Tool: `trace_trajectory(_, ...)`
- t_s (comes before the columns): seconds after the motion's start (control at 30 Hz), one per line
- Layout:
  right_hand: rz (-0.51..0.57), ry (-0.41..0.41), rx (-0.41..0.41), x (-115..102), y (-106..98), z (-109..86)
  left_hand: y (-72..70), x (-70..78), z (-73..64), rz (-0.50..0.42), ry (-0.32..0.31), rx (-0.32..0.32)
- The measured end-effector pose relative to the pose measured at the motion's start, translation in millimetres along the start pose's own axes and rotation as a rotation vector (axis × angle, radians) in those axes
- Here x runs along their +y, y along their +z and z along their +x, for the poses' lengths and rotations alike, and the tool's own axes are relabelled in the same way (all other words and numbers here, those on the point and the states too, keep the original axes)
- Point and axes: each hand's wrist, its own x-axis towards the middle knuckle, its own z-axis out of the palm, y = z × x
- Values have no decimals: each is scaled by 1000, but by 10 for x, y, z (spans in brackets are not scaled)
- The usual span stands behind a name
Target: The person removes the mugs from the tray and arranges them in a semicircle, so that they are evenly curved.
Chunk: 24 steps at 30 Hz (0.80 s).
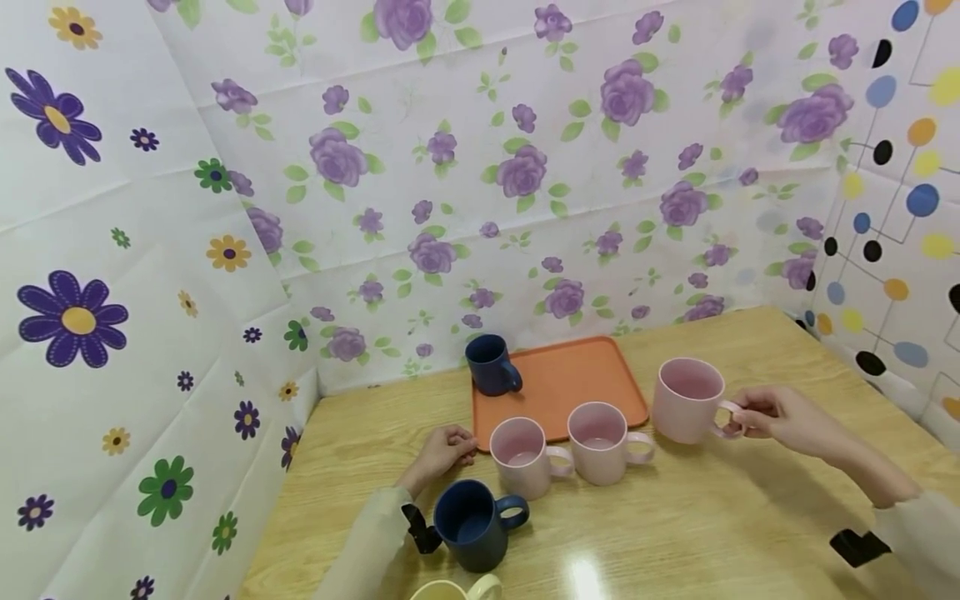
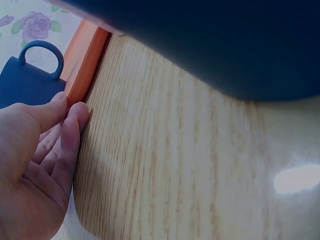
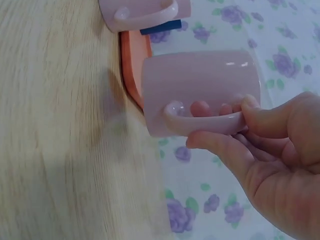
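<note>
My right hand (image 1: 783,418) grips a pink mug (image 1: 684,404) by its handle, beside the right end of an orange tray (image 1: 562,383). In the right wrist view the thumb and fingers close round the handle (image 3: 200,125), and the mug hangs over the table. My left hand (image 1: 442,452) is at the tray's near left corner, and the left wrist view has its thumb and fingertips pinching the tray edge (image 2: 82,75). A dark blue mug (image 1: 489,367) stands on the tray's far left corner. Two more pink mugs, one left (image 1: 517,467) and one right (image 1: 600,450), stand along its near edge.
Another dark blue mug (image 1: 472,533) stands close beside my left forearm. A yellow mug (image 1: 442,590) is cut off by the bottom of the head view. Flowered cloth (image 1: 450,208) hangs behind the wooden table (image 1: 637,533), with patterned sheets on both sides.
</note>
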Motion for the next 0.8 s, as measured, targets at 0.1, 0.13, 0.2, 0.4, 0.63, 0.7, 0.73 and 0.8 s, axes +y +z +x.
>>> trace_trajectory(0.1,13,-22,-51,35,-47,-81,-4,81,-56,-1,6,-2)
trace_trajectory(0.13,19,-33,-69,46,-58,-107,-6,116,-78,-3,9,-5)
trace_trajectory(0.2,27,-58,-104,71,-68,-155,-12,187,-114,-9,1,-9)
trace_trajectory(0.4,109,-83,-214,137,-67,-263,-6,164,-97,-13,-7,-4)
trace_trajectory(0.63,212,-98,-287,210,-13,-308,2,5,-23,-35,2,1)
trace_trajectory(0.7,242,-115,-321,215,1,-307,-5,98,-77,-36,4,-6)
trace_trajectory(0.73,262,-127,-345,215,5,-307,-8,138,-100,-37,6,-11)
trace_trajectory(0.8,304,-139,-400,216,7,-307,-13,192,-124,-35,4,-19)
